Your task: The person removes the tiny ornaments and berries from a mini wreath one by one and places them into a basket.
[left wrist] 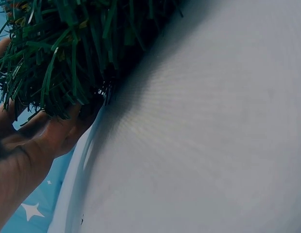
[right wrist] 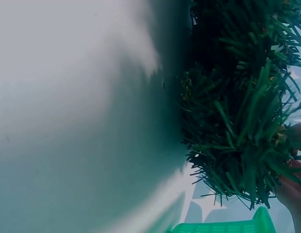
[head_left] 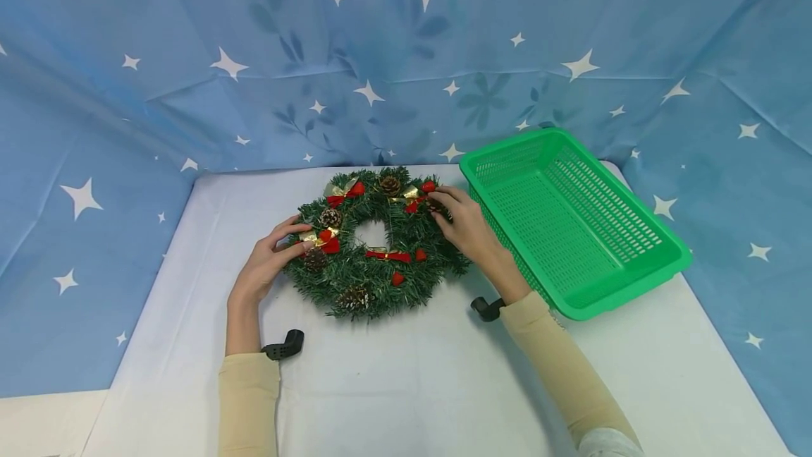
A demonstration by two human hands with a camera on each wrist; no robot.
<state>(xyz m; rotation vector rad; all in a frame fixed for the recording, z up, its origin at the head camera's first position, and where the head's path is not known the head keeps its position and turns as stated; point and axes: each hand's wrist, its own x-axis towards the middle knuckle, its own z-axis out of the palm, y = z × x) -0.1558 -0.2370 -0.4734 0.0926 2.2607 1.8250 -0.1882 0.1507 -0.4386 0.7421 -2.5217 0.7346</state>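
Note:
A green Christmas wreath with red and gold bows, pine cones and small red ornaments lies on the white table. My left hand grips its left side, with the thumb by a red and gold bow. In the left wrist view, the left fingers bend in under the needles. At the upper right of the wreath, my right hand holds the rim, fingertips beside a red ornament and a pine cone. Greenery partly hides the right hand in the right wrist view.
Close to the right of the wreath stands a green plastic basket with perforated walls, beside my right forearm. A blue cloth with white stars hangs behind and along the sides of the white table.

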